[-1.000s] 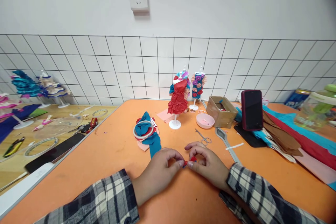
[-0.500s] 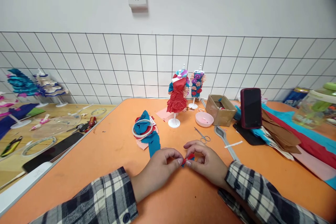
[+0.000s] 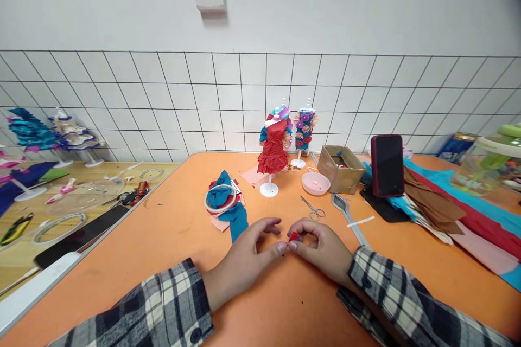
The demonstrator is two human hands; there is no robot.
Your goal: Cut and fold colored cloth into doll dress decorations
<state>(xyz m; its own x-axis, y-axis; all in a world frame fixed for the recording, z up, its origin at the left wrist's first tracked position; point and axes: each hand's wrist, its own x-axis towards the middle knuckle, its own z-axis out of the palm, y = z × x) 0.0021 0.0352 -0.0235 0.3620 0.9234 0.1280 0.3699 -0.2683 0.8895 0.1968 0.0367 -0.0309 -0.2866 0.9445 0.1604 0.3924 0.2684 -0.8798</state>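
Observation:
Both hands meet low on the orange table (image 3: 171,238), pinching a small red and blue paper piece (image 3: 293,237) between their fingertips. My left hand (image 3: 248,257) comes in from the left with its fingers curled onto the piece. My right hand (image 3: 321,246) closes on it from the right, thumb and forefinger together. Both wrists wear plaid sleeves. Behind the hands lie small scissors (image 3: 313,209) and a heap of blue and red paper with a white tape ring (image 3: 222,199).
A red paper dress on a white stand (image 3: 272,152) and a second small dress (image 3: 303,133) stand at the back. Nearby are a pink dish (image 3: 316,182), a cardboard box (image 3: 341,161), a propped phone (image 3: 386,165), coloured paper sheets (image 3: 456,206) and a neighbouring wooden table (image 3: 61,200).
Both hands have stayed together on the small piece and shifted slightly away from me. The piece looks more bunched up between the fingertips. The view has tilted a little.

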